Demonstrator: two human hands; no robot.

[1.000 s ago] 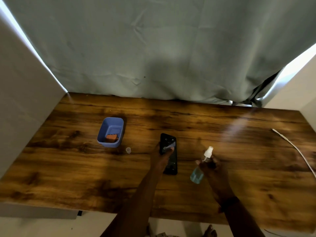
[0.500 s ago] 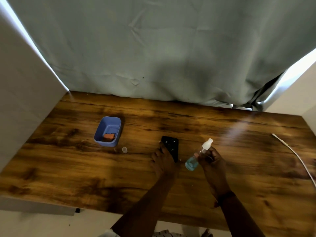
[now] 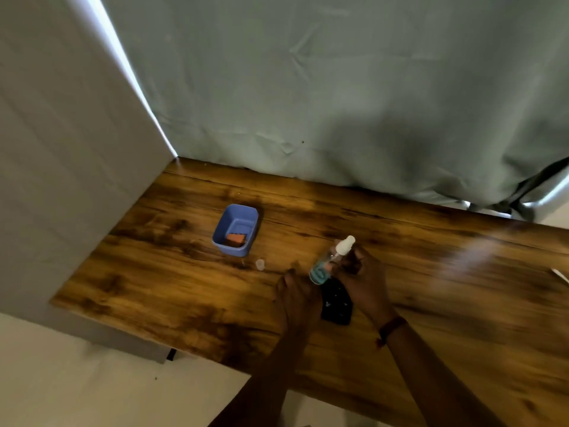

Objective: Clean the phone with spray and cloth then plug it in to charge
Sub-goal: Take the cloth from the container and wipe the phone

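The black phone point(image 3: 336, 306) lies flat on the wooden table point(image 3: 462, 303), a little below the middle of the frame. The right hand point(image 3: 363, 282) is wrapped around a small spray bottle point(image 3: 329, 261) with blue liquid, tipped just above the top end of the phone. The left hand point(image 3: 295, 295) rests on the table touching the phone's left edge, fingers loosely bent. Up and to the left sits a blue tub point(image 3: 235, 229) with something orange point(image 3: 236, 239) inside. A tiny clear cap point(image 3: 260, 264) lies near it.
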